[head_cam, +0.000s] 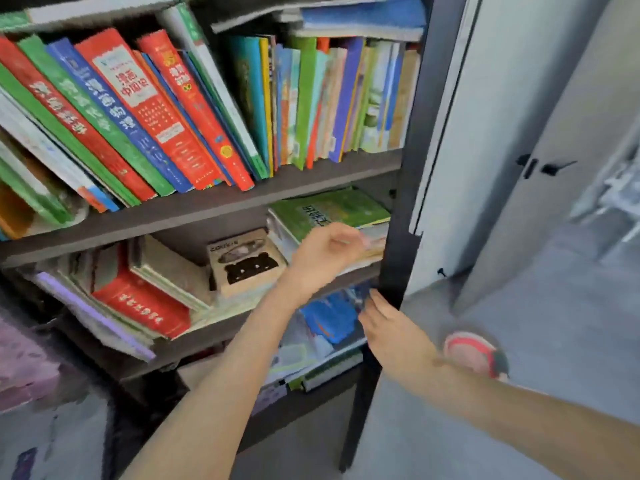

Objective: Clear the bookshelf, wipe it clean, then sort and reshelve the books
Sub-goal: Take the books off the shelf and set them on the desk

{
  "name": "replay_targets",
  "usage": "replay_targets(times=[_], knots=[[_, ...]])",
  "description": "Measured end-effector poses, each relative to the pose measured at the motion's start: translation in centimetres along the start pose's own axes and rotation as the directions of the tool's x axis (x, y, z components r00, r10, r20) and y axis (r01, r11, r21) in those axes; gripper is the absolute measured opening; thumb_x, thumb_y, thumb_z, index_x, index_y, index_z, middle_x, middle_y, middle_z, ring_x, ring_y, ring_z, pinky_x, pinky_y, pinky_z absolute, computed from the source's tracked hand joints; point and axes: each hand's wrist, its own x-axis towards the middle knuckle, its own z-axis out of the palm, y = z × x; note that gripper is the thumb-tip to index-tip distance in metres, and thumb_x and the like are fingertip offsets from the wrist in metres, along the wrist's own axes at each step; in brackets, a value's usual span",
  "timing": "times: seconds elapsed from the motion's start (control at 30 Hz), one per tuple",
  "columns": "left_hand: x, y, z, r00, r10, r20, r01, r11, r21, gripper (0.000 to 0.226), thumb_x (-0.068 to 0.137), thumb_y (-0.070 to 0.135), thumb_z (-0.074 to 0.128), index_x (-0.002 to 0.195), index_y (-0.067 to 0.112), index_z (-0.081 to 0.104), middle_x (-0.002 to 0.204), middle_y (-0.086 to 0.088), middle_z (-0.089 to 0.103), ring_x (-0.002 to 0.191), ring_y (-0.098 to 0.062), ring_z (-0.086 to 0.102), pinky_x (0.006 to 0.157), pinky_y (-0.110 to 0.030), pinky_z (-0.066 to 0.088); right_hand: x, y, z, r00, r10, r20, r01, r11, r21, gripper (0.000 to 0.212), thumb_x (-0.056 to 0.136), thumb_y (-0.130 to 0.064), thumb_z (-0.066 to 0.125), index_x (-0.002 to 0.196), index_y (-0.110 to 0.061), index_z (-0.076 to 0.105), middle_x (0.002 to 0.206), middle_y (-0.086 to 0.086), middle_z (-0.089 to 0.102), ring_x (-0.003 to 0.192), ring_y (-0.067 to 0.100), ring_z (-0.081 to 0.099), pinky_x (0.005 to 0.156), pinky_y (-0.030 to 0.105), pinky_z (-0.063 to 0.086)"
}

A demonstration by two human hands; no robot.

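Clearing looks barely begun: the bookshelf (221, 202) is full on every level, so wiping and sorting all lie ahead. Nearest, at 5 o'clock, the right hand (391, 327) reaches in beside the black upright (398, 265), fingers too blurred to judge. Beyond it, the left hand (329, 251) curls its fingers on the flat stack of books (329, 209) at the middle shelf's 3 o'clock end.

Both bare forearms stretch forward. The left hand (327, 252) is the higher one, wrist bent, its fingers curled inward and blurred, so its hold cannot be told. The right hand (391, 327) lies below and just right of it, back upward, fingers extended.
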Motion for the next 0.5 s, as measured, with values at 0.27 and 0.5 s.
replay_targets(times=[0.27, 0.5], knots=[[2.8, 4.4, 10.8, 0.871, 0.268, 0.413, -0.383, 0.895, 0.229, 0.027, 0.083, 0.031, 0.072, 0.071, 0.031, 0.048, 0.064, 0.015, 0.051, 0.059, 0.002, 0.049, 0.056, -0.016, 0.035, -10.6, 5.4, 2.0, 0.999, -0.047, 0.0, 0.046, 0.979, 0.199, 0.049, 0.09, -0.02, 0.056, 0.131, 0.004, 0.053, 0.139, 0.023, 0.047, 0.136, 0.038, 0.035, 0.113, 0.043, -0.007], [4.3, 7.2, 19.5, 0.829, 0.372, 0.417, -0.482, 0.853, 0.198, 0.029, 0.082, 0.035, 0.073, 0.074, 0.011, 0.058, 0.066, -0.003, 0.057, 0.059, -0.012, 0.049, 0.052, -0.02, 0.034, -17.1, 5.2, 9.3, 0.52, 0.824, 0.223, -0.532, 0.109, 0.84, 0.033, 0.093, -0.04, 0.05, 0.102, -0.013, 0.067, 0.09, 0.003, 0.064, 0.076, 0.028, 0.064, 0.059, 0.035, 0.052]])
